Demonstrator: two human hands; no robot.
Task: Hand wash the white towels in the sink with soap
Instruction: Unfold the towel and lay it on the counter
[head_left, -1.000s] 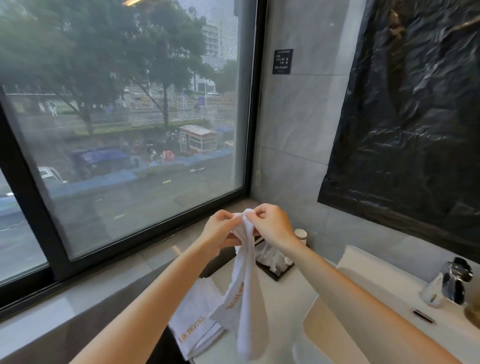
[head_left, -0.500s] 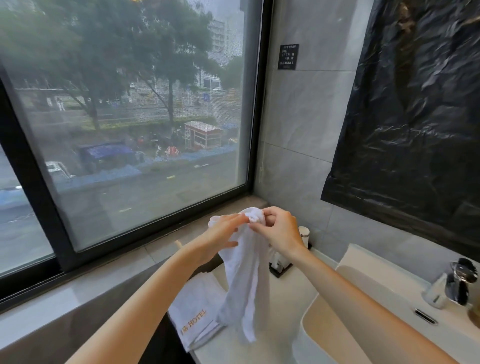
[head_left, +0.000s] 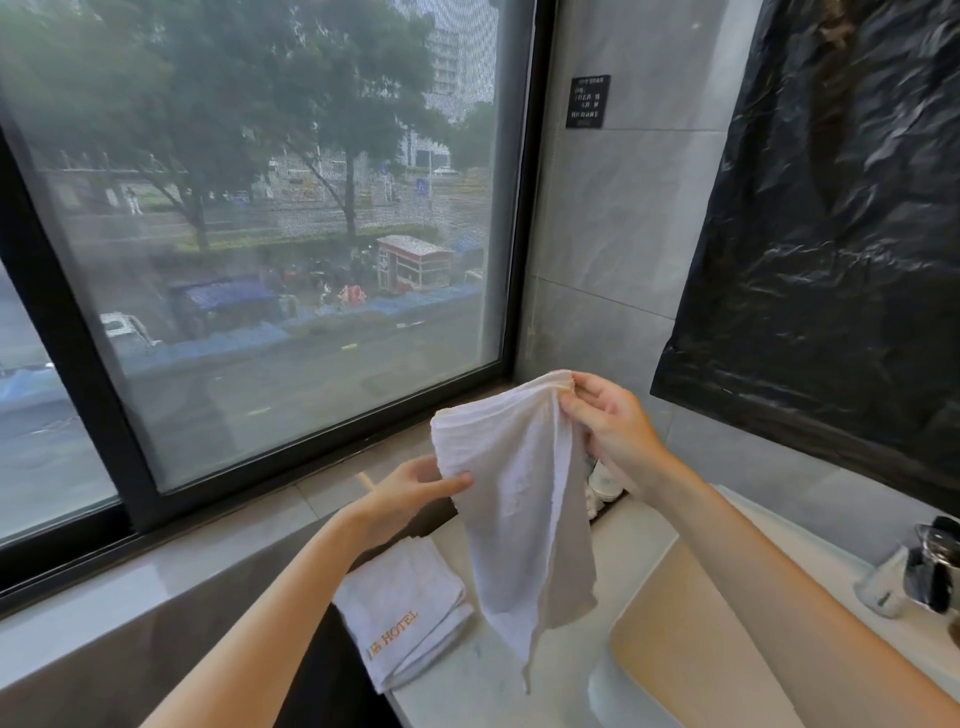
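**Both your hands hold one white towel up above the bench**

At the far left, a big dark-framed window looks out on a street with trees. Your left hand reaches up from below and pinches the left edge of the towel partway down, with one digit lying across the front of the cloth. Beneath that hand, a folded towel with orange "HOTEL" lettering lies flat on the pale bench, near its left edge.

The towel you hold hangs in the air between your hands, opened partway. Its lower end tapers to a point above the bench, just left of the sink, and no part of it is in the sink. Your right hand is higher than the left and grips the towel's top corner between thumb and curled fingers.

Your right forearm crosses over the sink. At the far right edge stands a dark metal tap with a small clear bottle just beside it. On the wall above hangs a crinkled black plastic sheet.
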